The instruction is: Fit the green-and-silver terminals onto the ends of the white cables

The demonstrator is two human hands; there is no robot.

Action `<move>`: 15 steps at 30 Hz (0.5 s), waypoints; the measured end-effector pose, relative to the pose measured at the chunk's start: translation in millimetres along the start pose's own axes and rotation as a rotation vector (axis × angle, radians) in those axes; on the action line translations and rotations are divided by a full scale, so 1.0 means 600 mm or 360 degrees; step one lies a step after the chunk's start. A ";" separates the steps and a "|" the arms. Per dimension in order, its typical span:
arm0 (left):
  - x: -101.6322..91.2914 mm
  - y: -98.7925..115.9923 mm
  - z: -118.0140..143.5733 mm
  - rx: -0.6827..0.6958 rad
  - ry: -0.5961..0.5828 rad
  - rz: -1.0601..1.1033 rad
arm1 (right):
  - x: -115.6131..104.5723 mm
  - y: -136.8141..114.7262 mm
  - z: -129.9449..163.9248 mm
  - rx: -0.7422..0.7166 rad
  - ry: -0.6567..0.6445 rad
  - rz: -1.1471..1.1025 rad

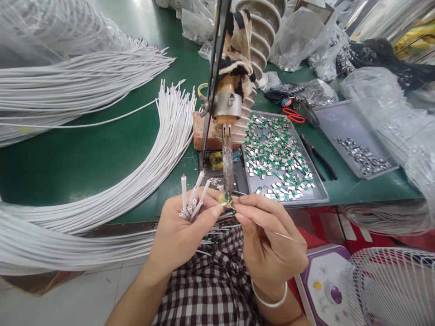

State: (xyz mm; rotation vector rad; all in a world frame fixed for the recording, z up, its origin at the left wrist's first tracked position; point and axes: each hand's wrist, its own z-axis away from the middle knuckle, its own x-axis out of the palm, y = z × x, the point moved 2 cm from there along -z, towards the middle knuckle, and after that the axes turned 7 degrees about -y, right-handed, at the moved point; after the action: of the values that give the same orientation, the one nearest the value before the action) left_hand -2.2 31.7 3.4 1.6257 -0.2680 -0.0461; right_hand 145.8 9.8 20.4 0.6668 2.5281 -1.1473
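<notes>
In my left hand [178,235] is a small bunch of white cables [194,199], their cut ends pointing up. Its thumb and finger pinch one cable end beside a small green-and-metal connector [227,198]. Directly above, the tip of an upright soldering iron [227,158] meets this spot; exact contact is too small to make out. My right hand [272,235] is closed on a thin solder wire [280,234], which trails back across the fingers. Its fingertips are close to the iron tip, just right of the left fingertips.
A tray [324,199] of green-and-metal connectors lies right of the iron, near black-handled pliers [321,158] and red-handled scissors [294,115]. Another tray [360,122] holds small metal parts. Long white cable bundles [136,181] fill the left. A brick [204,131] stands behind the iron.
</notes>
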 end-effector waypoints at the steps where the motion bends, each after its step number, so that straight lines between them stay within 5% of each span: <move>1: -0.001 -0.001 0.001 -0.0001 -0.0005 0.0000 | -0.001 0.001 0.002 0.0021 -0.0013 -0.0051; 10: 0.006 0.000 0.006 0.0011 -0.0088 -0.0263 | 0.001 0.017 0.018 0.0393 -0.0133 -0.0188; 15: -0.001 -0.013 0.024 0.0011 -0.0388 -0.0408 | -0.003 0.018 0.022 0.0474 -0.0090 -0.0481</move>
State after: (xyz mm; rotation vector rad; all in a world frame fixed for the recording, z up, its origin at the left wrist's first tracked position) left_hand -4.3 18.4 -5.5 1.6541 -0.2441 -0.4412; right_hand 153.9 5.6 5.9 0.3137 2.4917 -1.6430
